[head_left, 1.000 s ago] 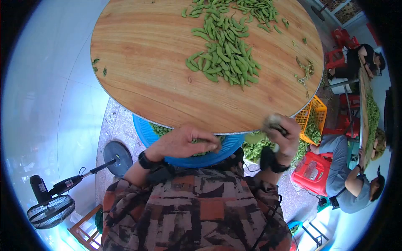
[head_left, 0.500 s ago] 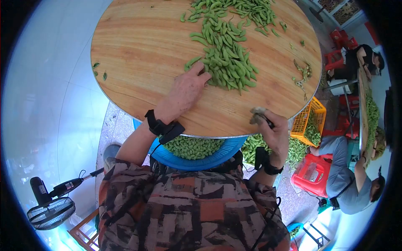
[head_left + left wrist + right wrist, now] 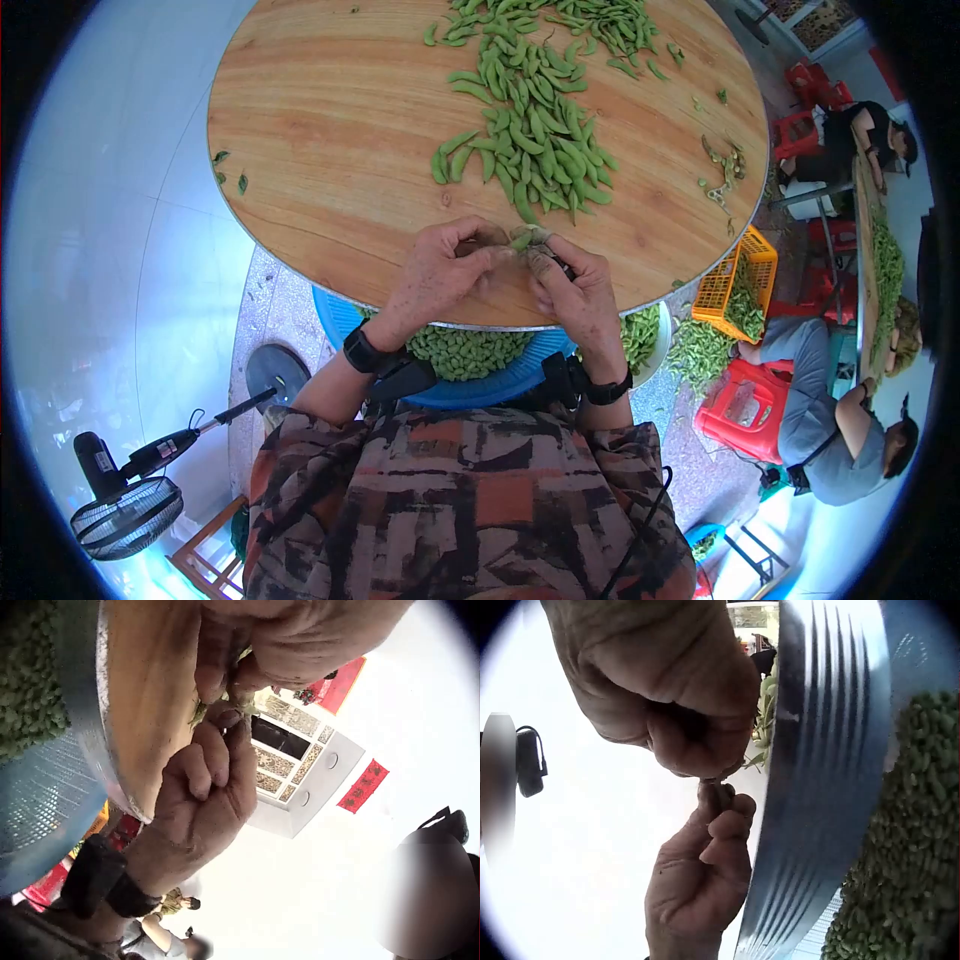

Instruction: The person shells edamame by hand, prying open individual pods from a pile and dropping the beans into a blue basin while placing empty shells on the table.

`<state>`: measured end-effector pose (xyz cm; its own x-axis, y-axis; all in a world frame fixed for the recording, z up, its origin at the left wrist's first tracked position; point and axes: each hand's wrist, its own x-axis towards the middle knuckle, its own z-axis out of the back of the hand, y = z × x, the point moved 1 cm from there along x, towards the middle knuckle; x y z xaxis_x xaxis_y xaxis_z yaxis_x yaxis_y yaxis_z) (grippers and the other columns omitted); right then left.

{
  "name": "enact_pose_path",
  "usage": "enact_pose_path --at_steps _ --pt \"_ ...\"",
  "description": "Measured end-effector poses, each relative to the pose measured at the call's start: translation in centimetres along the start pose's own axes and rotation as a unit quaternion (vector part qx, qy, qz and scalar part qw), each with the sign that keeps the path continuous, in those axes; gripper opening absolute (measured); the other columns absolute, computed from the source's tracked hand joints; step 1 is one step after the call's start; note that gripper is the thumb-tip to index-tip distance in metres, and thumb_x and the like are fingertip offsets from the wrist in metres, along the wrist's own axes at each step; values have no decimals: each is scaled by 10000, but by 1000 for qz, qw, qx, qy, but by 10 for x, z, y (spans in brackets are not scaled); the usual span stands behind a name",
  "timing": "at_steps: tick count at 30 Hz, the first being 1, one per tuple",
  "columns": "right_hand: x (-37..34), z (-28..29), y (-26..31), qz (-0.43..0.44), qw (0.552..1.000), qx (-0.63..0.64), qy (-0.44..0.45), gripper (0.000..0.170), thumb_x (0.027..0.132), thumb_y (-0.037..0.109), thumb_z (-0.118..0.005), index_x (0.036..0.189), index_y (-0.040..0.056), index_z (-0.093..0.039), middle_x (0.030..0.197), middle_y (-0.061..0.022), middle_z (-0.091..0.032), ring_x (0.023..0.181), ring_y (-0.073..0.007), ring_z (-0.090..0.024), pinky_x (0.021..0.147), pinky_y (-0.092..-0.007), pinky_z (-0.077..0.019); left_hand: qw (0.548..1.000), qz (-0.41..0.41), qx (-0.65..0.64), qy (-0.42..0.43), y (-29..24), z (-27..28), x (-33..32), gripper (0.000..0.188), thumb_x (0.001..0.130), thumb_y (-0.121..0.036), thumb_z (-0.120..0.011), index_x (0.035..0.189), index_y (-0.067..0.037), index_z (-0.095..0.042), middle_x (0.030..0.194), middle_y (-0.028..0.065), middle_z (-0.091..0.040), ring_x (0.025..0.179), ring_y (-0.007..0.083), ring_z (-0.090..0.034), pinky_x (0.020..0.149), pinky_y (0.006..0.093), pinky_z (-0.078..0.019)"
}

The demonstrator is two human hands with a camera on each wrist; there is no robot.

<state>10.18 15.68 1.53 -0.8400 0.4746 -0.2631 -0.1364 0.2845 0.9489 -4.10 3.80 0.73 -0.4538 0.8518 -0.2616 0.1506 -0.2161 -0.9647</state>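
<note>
Over the near edge of the round wooden table (image 3: 320,190), both hands meet at a green pod (image 3: 521,241). My left hand (image 3: 442,268) pinches it from one side. My right hand (image 3: 583,292) pinches the other side, fingers curled, with something greyish at its fingertips. In the left wrist view, the right hand's (image 3: 202,795) fingertips meet those of the left hand (image 3: 307,641); the right wrist view has the right hand (image 3: 660,690) above the left hand (image 3: 701,877). A pile of green pods (image 3: 545,150) lies just beyond. Shelled green beans (image 3: 465,352) fill part of a blue basin (image 3: 330,312) below.
Pod scraps (image 3: 722,170) lie at the table's right. Beyond the right edge stand a yellow crate (image 3: 712,296), a red stool (image 3: 742,410) and a pale bowl (image 3: 662,345) of green produce. A fan (image 3: 128,515) stands at lower left; people sit at another table on the right.
From the table's edge, my left hand reached to the pile, then came back toward me with a pod. My right hand moved left to meet it.
</note>
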Motion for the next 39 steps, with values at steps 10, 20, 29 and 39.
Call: enact_pose_path --at_steps 10,20,29,39 --pt "5 10 -9 -7 982 164 89 244 964 62 -502 1170 -25 -600 633 69 -423 518 -14 -342 434 -187 -239 981 78 -172 33 4 -3 -14 98 917 -97 -629 983 -26 -623 813 28 -626 695 89 -592 567 200 -464" --pt "-4 4 -2 4 997 61 52 197 946 46 -506 1099 -13 -615 688 50 -464 551 -19 -378 466 -182 -277 985 -6 -165 41 10 -25 -22 160 865 -63 -685 1006 -34 -615 778 -2 -588 657 45 -535 526 188 -403" --pt "-1 -9 -5 77 994 -72 -7 166 913 28 -537 1036 -33 -630 834 -7 -546 663 -57 -487 584 -210 -403 997 -31 61 -31 4 -5 -20 158 881 -112 -671 982 8 -662 607 -15 -526 591 30 -489 520 231 -422" --pt "7 -10 -15 100 990 -100 -17 140 870 17 -554 978 -27 -633 784 -54 -551 711 -109 -516 631 -250 -426 996 59 -35 58 9 11 -10 230 967 -219 -571 948 -10 -665 661 -23 -581 525 43 -515 487 208 -421"
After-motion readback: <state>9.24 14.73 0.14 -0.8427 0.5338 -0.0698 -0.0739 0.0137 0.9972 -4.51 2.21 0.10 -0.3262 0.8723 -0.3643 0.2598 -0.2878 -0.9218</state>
